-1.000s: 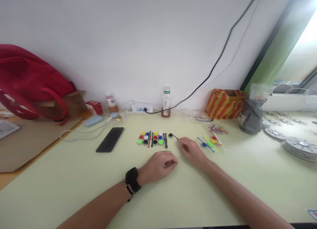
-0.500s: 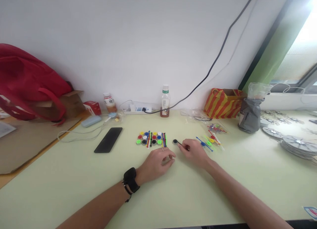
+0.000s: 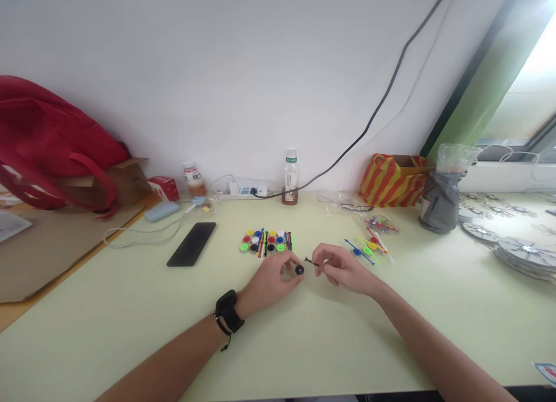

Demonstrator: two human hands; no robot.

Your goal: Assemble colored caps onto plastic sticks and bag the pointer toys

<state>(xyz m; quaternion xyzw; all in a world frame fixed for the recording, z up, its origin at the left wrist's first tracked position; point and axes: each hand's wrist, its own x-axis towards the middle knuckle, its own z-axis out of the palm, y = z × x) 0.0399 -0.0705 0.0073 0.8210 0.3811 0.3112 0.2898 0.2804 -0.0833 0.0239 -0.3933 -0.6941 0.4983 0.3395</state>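
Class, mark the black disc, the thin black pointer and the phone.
Black disc [image 3: 299, 270], head view: middle of its visible face.
Thin black pointer [image 3: 311, 262], head view: its exposed shaft.
Phone [image 3: 191, 244], head view: middle of its dark upper face.

Toward the left of the desk's [image 3: 143, 326] back edge, a drink bottle's [image 3: 194, 182] white label is showing dark characters, one apparently 炭. Lettering on the green-banded bottle [image 3: 291, 181] by the back edge is blurring beyond reading.

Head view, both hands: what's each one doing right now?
Left hand: closed, pinching a black disc.
Right hand: closed, holding a thin black arrow.
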